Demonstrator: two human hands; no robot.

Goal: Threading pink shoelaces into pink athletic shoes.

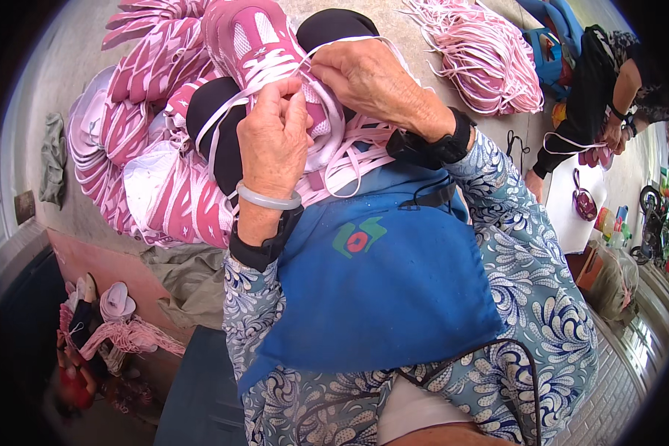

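Observation:
A pink and white sneaker [247, 33] is propped between my knees, toe pointing away from me. White laces [275, 68] cross its front, with long ends looping out to both sides. My left hand [277, 137] is closed in a pinch on a shoelace by the shoe's opening. Just right of it and slightly farther away, my right hand [372, 82] also pinches lace, its fingertips close to the left ones. The exact grip of the fingertips is partly hidden. More pink and white straps or laces [357, 152] lie in my lap on a blue apron [379, 297].
Stacked pink and white shoe pieces [149, 111] crowd the left. A heap of pink-white laces [490, 59] lies on the floor at the far right. Another person's hands [611, 137] work on a pink piece at the right; another person [74, 379] is at the lower left.

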